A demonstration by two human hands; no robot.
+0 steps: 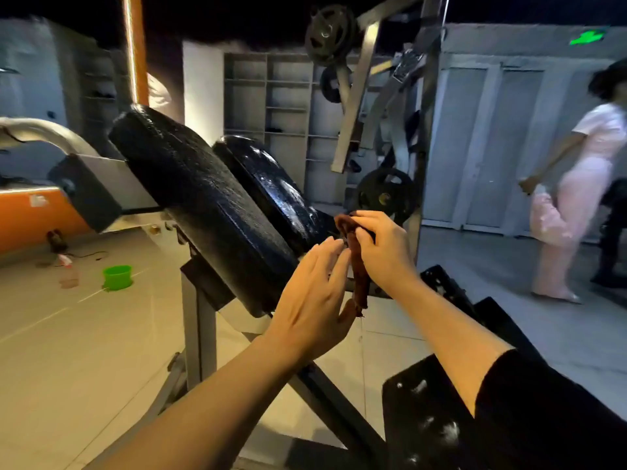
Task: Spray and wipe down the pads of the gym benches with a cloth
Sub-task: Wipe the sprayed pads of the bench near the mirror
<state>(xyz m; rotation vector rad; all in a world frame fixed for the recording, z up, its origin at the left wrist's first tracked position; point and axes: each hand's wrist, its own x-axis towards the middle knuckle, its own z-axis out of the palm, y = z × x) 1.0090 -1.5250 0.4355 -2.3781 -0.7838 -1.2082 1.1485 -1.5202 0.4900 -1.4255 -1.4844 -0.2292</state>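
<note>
Two black pads tilt side by side on a grey steel frame: the near pad (203, 201) is matte, the far pad (271, 188) glistens wet. My right hand (383, 247) grips a dark reddish-brown cloth (359, 276) just right of the pads' lower ends; the cloth hangs down bunched and thin. My left hand (312, 300) is open with straight fingers, its fingertips at the hanging cloth. No spray bottle shows in either hand.
A green bowl (117, 277) sits on the tiled floor at the left, near a small bottle (66, 261). Weight plates (386, 196) hang on a rack behind. A person in pale pink (576, 198) stands at the right. Black footplates (441, 418) lie below my right arm.
</note>
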